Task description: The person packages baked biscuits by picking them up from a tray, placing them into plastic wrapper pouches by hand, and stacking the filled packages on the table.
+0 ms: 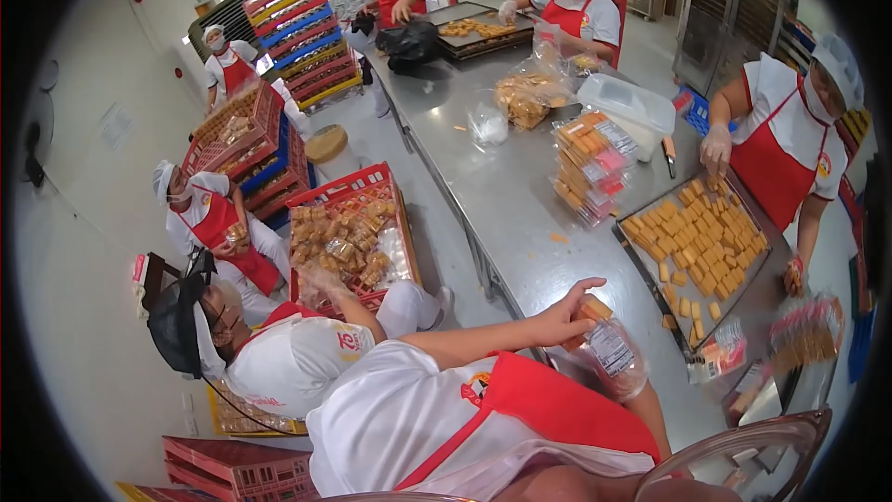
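My left hand, bare, is closed around the upper end of a clear packet of orange-brown biscuits with a white printed label. Its index finger points up past the top biscuit. My right hand, in a clear plastic glove, supports the lower end of the same packet; its fingers are partly hidden behind the plastic. To the right of the packet lies a dark tray covered with small rectangular biscuits. Stacked filled packets stand on the steel table beyond my hands.
A co-worker reaches a gloved hand over the tray's far edge. Another person works at my left beside a red crate of packets. A knife, a plastic container and more packets are on the table.
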Tool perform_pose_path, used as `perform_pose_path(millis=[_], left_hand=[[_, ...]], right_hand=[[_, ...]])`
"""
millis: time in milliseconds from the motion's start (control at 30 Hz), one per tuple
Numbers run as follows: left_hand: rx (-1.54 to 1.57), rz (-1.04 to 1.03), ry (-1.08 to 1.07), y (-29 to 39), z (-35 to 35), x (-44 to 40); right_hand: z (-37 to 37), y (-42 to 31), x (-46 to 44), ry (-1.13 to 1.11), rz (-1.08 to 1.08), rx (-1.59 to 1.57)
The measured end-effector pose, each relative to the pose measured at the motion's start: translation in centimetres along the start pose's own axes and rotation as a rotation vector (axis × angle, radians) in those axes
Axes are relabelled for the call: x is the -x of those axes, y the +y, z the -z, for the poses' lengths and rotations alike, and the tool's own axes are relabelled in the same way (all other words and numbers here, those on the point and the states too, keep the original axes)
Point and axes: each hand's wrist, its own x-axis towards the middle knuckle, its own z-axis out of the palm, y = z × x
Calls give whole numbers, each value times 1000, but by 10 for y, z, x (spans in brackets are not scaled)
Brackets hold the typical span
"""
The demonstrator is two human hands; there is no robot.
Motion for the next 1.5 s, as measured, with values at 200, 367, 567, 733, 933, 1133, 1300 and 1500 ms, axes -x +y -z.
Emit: perform_pose_path(millis=[200, 367, 567, 733, 933, 1133, 1300, 1500], left_hand=[[-59, -153, -47, -14, 6, -11], [-63, -197, 22, -7, -3, -7], [85, -67, 68, 1, -2, -1], [-50, -120, -33, 2, -2, 0], [-112, -120, -24, 3, 2, 2], [5, -170, -46, 12, -3, 5], [16, -214, -45, 12, 0, 4], [81, -131, -112, 9, -4, 9]], right_hand=[[-10, -2, 3, 245, 213, 176], [-15, 45, 10, 190, 133, 248], [-14, 23, 13, 254, 142, 126], [-14, -4, 5, 226, 79, -3], [-8, -18, 1, 192, 349, 350], [7, -38, 12, 132, -13, -139], [7, -42, 23, 186, -183, -735], [16, -61, 15, 90, -453, -929]])
